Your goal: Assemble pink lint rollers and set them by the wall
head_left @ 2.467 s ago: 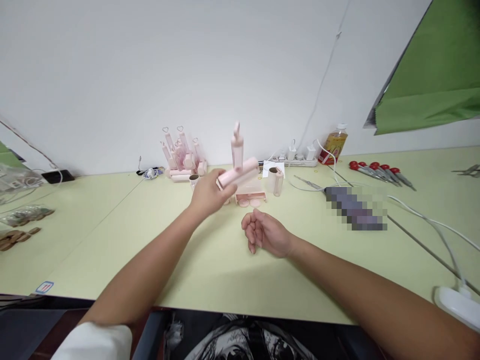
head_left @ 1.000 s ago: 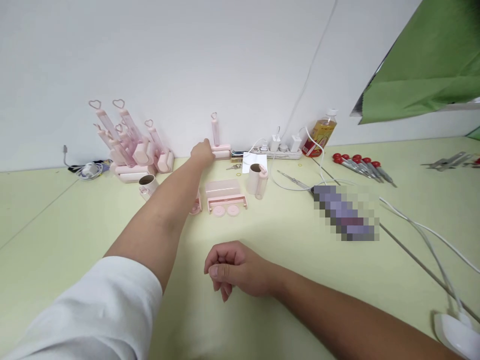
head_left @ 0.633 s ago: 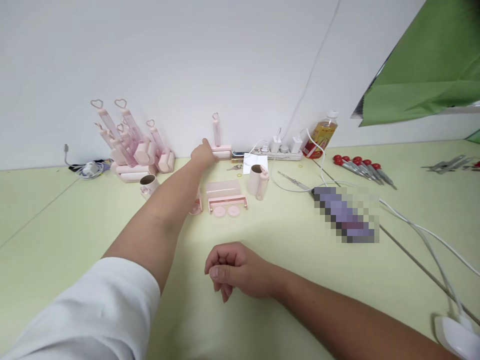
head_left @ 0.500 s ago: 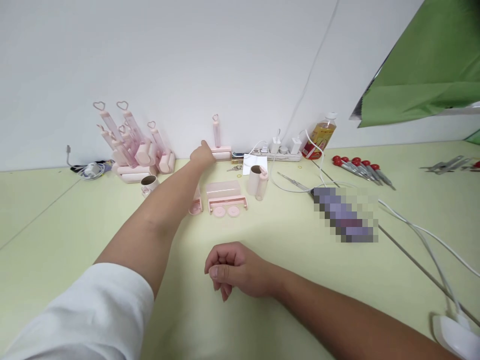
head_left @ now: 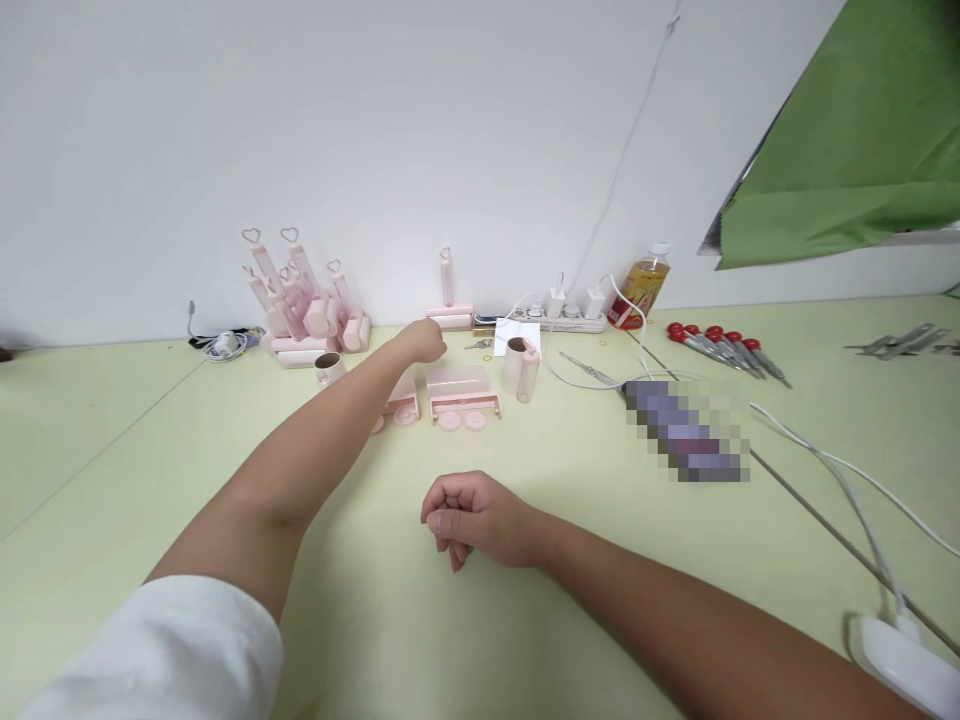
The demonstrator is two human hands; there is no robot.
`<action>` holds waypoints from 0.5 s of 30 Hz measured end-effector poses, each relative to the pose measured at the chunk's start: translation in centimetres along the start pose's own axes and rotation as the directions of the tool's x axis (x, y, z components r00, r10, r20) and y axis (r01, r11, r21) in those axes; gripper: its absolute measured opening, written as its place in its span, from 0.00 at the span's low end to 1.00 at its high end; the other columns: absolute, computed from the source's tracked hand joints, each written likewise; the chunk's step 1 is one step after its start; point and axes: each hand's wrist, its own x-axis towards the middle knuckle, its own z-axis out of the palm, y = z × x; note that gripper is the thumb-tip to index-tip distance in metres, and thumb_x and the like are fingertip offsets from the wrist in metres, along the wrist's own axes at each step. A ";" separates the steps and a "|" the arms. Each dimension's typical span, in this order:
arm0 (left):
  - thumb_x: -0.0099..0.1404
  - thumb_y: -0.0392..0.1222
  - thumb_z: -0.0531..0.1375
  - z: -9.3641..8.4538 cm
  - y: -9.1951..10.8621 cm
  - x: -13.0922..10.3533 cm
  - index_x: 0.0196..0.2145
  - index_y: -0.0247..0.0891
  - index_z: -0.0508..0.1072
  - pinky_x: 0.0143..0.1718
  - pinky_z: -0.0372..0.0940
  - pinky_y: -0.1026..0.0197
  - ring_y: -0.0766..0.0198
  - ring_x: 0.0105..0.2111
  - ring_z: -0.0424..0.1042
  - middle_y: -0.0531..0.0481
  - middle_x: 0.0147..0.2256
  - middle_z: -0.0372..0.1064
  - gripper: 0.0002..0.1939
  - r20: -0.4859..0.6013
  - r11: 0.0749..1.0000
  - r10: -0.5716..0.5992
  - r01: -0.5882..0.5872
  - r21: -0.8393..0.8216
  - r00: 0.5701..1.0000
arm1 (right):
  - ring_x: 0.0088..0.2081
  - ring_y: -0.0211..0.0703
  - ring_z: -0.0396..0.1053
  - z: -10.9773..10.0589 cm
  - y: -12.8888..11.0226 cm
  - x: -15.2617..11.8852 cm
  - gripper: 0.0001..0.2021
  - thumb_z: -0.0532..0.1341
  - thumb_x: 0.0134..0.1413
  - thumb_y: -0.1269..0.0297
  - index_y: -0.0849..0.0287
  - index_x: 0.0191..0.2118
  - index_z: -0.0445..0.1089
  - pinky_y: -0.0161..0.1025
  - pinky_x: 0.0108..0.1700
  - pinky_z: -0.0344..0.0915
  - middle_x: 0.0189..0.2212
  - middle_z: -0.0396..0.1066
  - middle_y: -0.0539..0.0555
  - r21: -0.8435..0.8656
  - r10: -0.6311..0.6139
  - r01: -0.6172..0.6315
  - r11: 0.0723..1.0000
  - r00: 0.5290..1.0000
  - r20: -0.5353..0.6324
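My left hand reaches far across the table, just in front of a pink case on which a slim clear tube with a heart-shaped loop stands. Its fingers point down and are mostly hidden behind the back of the hand, so I cannot see whether anything is in them. Below it lie a pink frame with a clear cover and two round pink discs. A second pink frame is partly covered by my left forearm. Nearer to me, my right hand rests, loosely curled and holding nothing.
Several pink tubes and cases are grouped at the back left, near a small cup. Right of centre are a cylinder, a power strip, a drink bottle, red-ended tools and a blurred purple item. White cables cross the right side.
My left hand has drawn back towards me from the pink case with the standing tube. The view has shifted slightly left; my right hand has kept its curled pose.
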 end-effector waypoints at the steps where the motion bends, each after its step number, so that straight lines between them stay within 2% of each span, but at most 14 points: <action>1: 0.57 0.38 0.58 0.1 0.0 -1.1 0.38 0.35 0.75 0.40 0.66 0.59 0.53 0.41 0.74 0.41 0.40 0.76 0.11 -0.041 1.000 0.022 -0.023 -0.013 0.999 | 0.19 0.33 0.67 0.0 0.0 0.0 0.07 0.61 0.55 0.62 0.60 0.32 0.67 0.33 0.24 0.65 0.23 0.69 0.47 -0.011 -0.002 0.002 1.000 1.000 0.000; 5: 0.64 0.41 0.50 1.4 0.6 -6.9 0.47 0.39 0.71 0.42 0.65 0.60 0.58 0.44 0.72 0.47 0.46 0.73 0.16 -0.199 0.994 0.088 -0.100 -0.051 0.976 | 0.20 0.33 0.67 0.1 -0.1 0.0 0.07 0.61 0.55 0.61 0.59 0.33 0.67 0.33 0.25 0.64 0.24 0.69 0.47 -0.060 -0.010 0.010 0.998 1.000 -0.009; 7: 0.65 0.41 0.50 2.6 0.8 -10.3 0.46 0.38 0.72 0.43 0.64 0.60 0.58 0.42 0.72 0.47 0.45 0.73 0.16 -0.296 0.978 0.163 -0.193 -0.076 0.941 | 0.21 0.33 0.66 0.2 -0.1 0.0 0.07 0.61 0.54 0.61 0.59 0.32 0.67 0.33 0.25 0.64 0.24 0.68 0.47 -0.082 -0.022 0.020 0.996 0.999 -0.024; 9: 0.64 0.41 0.51 4.0 0.9 -13.4 0.45 0.39 0.72 0.40 0.64 0.59 0.58 0.40 0.72 0.46 0.43 0.73 0.15 -0.290 0.968 0.211 -0.240 -0.069 0.934 | 0.21 0.34 0.64 0.2 0.0 0.1 0.06 0.61 0.53 0.62 0.59 0.30 0.67 0.34 0.25 0.64 0.23 0.66 0.47 -0.110 -0.056 0.047 0.993 0.995 -0.079; 11: 0.64 0.39 0.51 5.3 0.8 -15.9 0.43 0.40 0.73 0.38 0.64 0.59 0.57 0.40 0.72 0.46 0.42 0.73 0.14 -0.235 0.969 0.223 -0.242 -0.052 0.946 | 0.22 0.34 0.61 0.0 0.0 0.4 0.06 0.60 0.52 0.63 0.58 0.28 0.66 0.33 0.24 0.62 0.21 0.63 0.46 -0.183 -0.138 0.105 0.978 0.974 -0.178; 13: 0.63 0.38 0.52 6.3 0.6 -17.4 0.40 0.39 0.73 0.38 0.64 0.59 0.57 0.39 0.72 0.45 0.41 0.73 0.12 -0.172 0.966 0.252 -0.259 -0.023 0.952 | 0.21 0.33 0.57 -0.7 0.0 0.7 0.08 0.59 0.53 0.63 0.58 0.25 0.64 0.32 0.23 0.57 0.19 0.59 0.45 -0.333 -0.272 0.176 0.926 0.924 -0.268; 15: 0.63 0.37 0.52 6.9 0.5 -18.1 0.41 0.39 0.73 0.38 0.65 0.59 0.57 0.41 0.72 0.45 0.43 0.72 0.12 -0.147 0.958 0.284 -0.286 0.006 0.948 | 0.21 0.34 0.56 -1.7 -0.2 1.0 0.07 0.58 0.53 0.64 0.58 0.26 0.65 0.33 0.24 0.55 0.19 0.59 0.45 -0.457 -0.378 0.194 0.868 0.855 -0.355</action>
